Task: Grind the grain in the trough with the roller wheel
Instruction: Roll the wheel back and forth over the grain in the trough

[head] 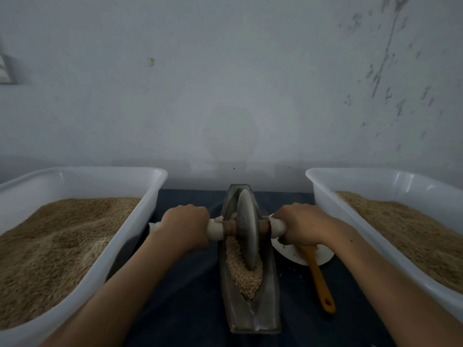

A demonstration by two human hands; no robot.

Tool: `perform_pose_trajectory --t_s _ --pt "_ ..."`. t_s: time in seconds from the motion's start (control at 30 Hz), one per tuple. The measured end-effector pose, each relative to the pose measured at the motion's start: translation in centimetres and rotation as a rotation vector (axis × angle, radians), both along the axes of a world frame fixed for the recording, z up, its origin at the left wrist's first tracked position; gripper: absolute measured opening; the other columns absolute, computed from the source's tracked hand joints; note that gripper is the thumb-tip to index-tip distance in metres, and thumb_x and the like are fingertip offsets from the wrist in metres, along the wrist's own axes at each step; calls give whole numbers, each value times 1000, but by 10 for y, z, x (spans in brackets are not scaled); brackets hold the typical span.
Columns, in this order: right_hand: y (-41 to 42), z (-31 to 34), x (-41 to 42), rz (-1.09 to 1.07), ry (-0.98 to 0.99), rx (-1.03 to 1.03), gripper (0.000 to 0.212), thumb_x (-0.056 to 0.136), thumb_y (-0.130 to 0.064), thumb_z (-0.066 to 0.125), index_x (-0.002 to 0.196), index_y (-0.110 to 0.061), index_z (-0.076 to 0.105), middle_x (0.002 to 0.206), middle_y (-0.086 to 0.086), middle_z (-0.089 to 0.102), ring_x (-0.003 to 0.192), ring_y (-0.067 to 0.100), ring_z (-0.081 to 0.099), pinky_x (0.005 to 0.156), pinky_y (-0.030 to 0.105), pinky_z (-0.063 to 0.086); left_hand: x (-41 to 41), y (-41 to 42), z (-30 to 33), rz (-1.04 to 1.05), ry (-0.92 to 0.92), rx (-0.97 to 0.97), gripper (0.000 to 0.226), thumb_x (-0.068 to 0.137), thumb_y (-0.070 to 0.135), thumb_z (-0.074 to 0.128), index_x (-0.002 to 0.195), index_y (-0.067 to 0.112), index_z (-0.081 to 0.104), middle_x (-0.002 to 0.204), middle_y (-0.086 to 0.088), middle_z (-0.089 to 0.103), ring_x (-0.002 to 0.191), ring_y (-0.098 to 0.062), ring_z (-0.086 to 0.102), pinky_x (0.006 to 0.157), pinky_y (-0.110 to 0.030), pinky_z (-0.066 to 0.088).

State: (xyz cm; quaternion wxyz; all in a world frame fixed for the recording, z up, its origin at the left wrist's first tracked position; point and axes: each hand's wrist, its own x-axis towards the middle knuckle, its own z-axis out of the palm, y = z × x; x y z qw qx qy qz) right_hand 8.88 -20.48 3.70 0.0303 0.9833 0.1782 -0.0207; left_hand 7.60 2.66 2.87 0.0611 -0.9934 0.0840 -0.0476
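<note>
Grain (241,271) fills the near half of the boat-shaped trough (253,314), and the roller wheel (246,229) stands upright in it while we grip its axle on both sides.

Our left hand (184,225) wraps its curled fingers around the pale left handle (215,230), and our right hand (298,225) does the same on the right one, hiding most of each grip. The wheel's lower rim is buried in grain, and we cannot tell how much lies in the far end behind the disc. The trough lies on a dark cloth (190,291) between two white tubs: the left tub (82,171) and the right tub (375,172), both heaped with grain and cut off by the picture's edges, with strips of bare cloth on either side of the trough. A yellow-handled tool (319,279) rests on a white dish (323,256), partly hidden under our right wrist.
</note>
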Motion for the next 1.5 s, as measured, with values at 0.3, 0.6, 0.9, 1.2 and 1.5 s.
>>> perform_pose_trajectory --t_s 0.3,0.6,0.9,1.2,1.5 --pt "4 -19 6 2 -417 68 11 90 -24 53 85 -28 44 91 -3 63 86 22 61 64 30 36 1 -2 -11 -7 -253 -73 14 92 29 53 104 22 51 101 2 62 91 -18 61 76 -29 45" --pt "5 -1 -2 2 -123 -28 8 85 -23 59 89 -29 56 79 -6 56 73 14 53 56 26 34 2 3 -5 6 -6 -29 29 82 31 65 107 19 58 100 1 62 91 -16 60 77 -28 47" --pt "8 0 -4 -2 -150 -29 8 87 -21 56 86 -29 54 80 -5 56 75 15 55 55 26 34 7 4 -6 4 -48 -45 24 81 33 64 101 22 57 89 5 58 83 -15 58 71 -27 44" --pt "5 -13 2 21 -381 54 13 91 -25 52 83 -29 43 88 -4 62 84 19 60 66 31 37 4 2 -11 -21 -207 -86 11 88 29 56 97 22 54 96 2 62 86 -16 59 71 -27 42" --pt "3 4 -3 12 -14 -18 17 82 -24 66 97 -29 62 86 -5 62 76 13 57 53 24 36 4 5 -1 -16 39 -32 31 80 31 67 107 19 59 92 3 60 83 -14 57 73 -27 46"
